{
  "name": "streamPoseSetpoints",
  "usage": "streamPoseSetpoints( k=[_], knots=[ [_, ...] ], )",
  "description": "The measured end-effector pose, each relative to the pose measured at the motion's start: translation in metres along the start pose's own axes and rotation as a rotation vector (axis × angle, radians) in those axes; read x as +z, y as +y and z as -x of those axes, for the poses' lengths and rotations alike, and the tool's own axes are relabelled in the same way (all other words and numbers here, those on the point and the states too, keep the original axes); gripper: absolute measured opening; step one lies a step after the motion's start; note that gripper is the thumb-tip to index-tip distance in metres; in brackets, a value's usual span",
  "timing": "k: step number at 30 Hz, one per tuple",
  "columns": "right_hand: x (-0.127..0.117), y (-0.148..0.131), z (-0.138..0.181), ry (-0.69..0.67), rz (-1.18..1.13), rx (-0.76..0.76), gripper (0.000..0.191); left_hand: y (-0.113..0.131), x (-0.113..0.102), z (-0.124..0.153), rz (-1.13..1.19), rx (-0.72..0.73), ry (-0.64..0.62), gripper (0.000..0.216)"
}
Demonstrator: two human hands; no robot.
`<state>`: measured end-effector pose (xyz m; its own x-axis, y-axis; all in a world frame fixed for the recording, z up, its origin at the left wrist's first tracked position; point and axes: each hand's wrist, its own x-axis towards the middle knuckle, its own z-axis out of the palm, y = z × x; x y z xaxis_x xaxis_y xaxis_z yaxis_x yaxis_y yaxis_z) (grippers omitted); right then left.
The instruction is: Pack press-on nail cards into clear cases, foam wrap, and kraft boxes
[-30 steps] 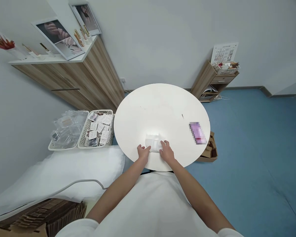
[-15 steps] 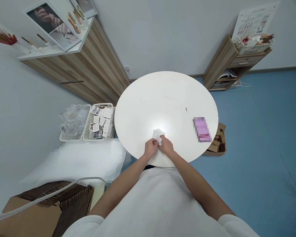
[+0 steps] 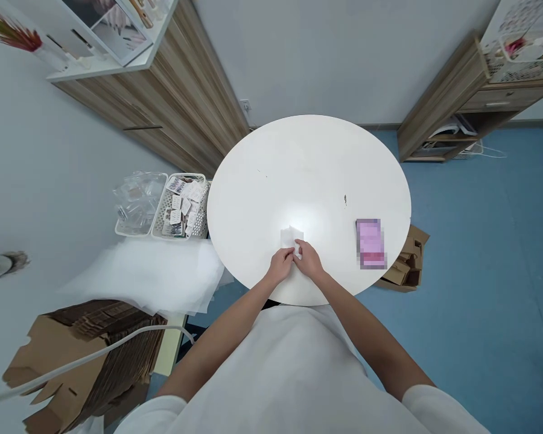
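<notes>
Near the front edge of the round white table, both hands are on a small, thin, whitish translucent sheet or bag. Its far end rises slightly in a peak, and its near end is covered by my fingers. My left hand pinches it from the left. My right hand grips it from the right, thumb and fingers together. The fingertips of both hands almost meet. Whether anything is inside it I cannot tell.
A blurred pink-purple item lies on the table's right. To the left are a basket of small cards, a bin of clear plastic bags, white sheets and stacked cardboard. A cardboard box stands at right.
My view has shifted a little. Both hands stay on the whitish piece, with my right fingers now further over its top and the piece lying somewhat flatter.
</notes>
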<state>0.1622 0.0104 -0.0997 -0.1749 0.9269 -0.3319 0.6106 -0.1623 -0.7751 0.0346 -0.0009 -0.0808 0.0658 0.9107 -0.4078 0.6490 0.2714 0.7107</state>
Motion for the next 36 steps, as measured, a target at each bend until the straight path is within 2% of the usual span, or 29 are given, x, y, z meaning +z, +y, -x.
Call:
streamPoseSetpoints(
  k=[3, 8, 11, 13, 17, 22, 26, 29, 33, 36],
  knots=[
    [0.005, 0.002, 0.000, 0.039, -0.009, -0.018, 0.047, -0.001, -0.008, 0.004, -0.088, 0.066, -0.026, 0.034],
    [0.007, 0.003, 0.000, 0.035, 0.003, -0.012, 0.049, -0.010, -0.029, 0.006, -0.388, 0.368, 0.003, 0.037],
    [0.006, -0.001, 0.005, 0.044, 0.073, -0.043, 0.051, -0.017, -0.036, -0.001, -0.515, 0.517, -0.071, 0.047],
    [0.002, -0.004, 0.010, 0.039, 0.184, -0.101, 0.049, -0.020, -0.036, -0.007, -0.562, 0.553, -0.123, 0.052],
    [-0.008, -0.005, 0.016, -0.038, 0.346, -0.255, 0.061, -0.022, -0.035, -0.015, -0.606, 0.529, -0.169, 0.055],
    [-0.013, 0.001, 0.003, -0.126, 0.356, -0.381, 0.074, -0.016, -0.035, -0.020, -0.579, 0.515, -0.189, 0.059],
    [-0.014, -0.003, -0.008, -0.139, 0.370, -0.369, 0.063, -0.005, -0.036, -0.026, -0.511, 0.503, -0.171, 0.058],
    [-0.018, -0.008, -0.008, -0.175, 0.334, -0.303, 0.053, 0.003, -0.040, -0.024, -0.459, 0.416, -0.214, 0.051],
    [-0.020, -0.005, 0.008, -0.234, 0.291, -0.234, 0.034, 0.007, -0.042, -0.007, -0.352, 0.316, -0.300, 0.031],
    [-0.017, 0.001, 0.025, -0.235, 0.239, -0.203, 0.026, 0.004, -0.038, 0.012, -0.289, 0.287, -0.323, 0.021]
  ],
)
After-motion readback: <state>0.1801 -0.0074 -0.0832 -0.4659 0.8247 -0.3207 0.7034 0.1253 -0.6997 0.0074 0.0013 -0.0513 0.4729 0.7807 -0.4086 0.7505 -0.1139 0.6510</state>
